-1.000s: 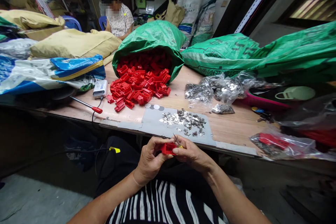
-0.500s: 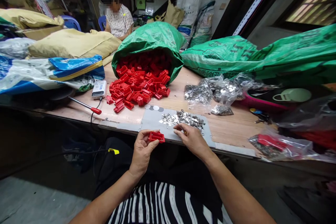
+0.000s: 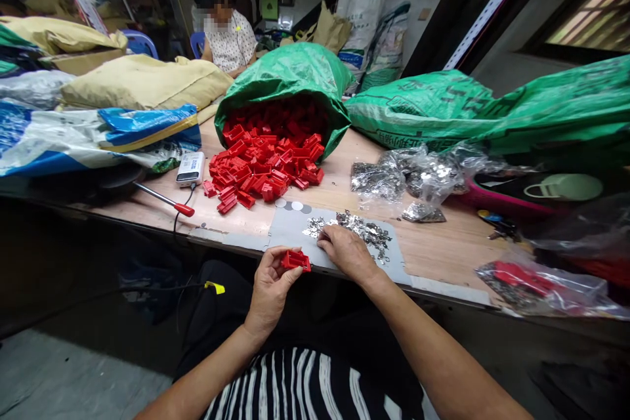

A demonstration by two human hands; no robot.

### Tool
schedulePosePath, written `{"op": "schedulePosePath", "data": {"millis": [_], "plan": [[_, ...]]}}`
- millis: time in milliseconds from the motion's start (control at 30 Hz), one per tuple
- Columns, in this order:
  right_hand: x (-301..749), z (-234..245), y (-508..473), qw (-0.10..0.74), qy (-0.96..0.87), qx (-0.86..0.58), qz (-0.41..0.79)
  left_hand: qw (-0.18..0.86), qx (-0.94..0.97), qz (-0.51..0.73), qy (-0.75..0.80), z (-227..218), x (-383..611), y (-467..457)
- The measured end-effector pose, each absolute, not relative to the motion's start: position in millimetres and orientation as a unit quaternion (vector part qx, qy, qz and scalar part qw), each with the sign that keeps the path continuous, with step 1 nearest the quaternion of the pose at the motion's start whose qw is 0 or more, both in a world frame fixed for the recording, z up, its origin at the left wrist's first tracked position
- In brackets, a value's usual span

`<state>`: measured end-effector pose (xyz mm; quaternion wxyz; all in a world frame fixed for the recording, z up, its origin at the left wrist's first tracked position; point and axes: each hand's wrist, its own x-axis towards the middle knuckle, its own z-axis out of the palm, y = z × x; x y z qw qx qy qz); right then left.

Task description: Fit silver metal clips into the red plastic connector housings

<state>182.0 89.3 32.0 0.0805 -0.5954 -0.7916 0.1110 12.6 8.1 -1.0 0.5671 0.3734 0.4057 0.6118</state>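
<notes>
while the person sits at the table's edge, the left hand (image 3: 270,285) pinches a red plastic piece (image 3: 296,260) between thumb and fingertips, just off the near rim of the grey mat (image 3: 290,226). it is small, oblong and boxy, bright red like the heap further back. its long axis lies roughly crosswise, one end dipping slightly toward the right hand (image 3: 347,251). that hand lies palm down on the mat, fingers curled onto the little metal parts (image 3: 367,231); whether they grip one, i cannot tell.
</notes>
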Motion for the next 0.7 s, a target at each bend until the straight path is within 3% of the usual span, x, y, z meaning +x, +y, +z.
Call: {"op": "schedulePosePath", "data": {"millis": [100,333,700], "plan": [[184,36,86,0.112,-0.791,-0.583,0.144,0.579,0.358,0.615,0.397,-1,13,10],[186,42,63,0.289,-0.775,-0.453,0.333,0.626,0.289,0.621,0.372,5,15,12],[182,49,47,0.316,-0.793,-0.418,0.312,0.679,0.254,0.602,0.334,22,14,13]]}}
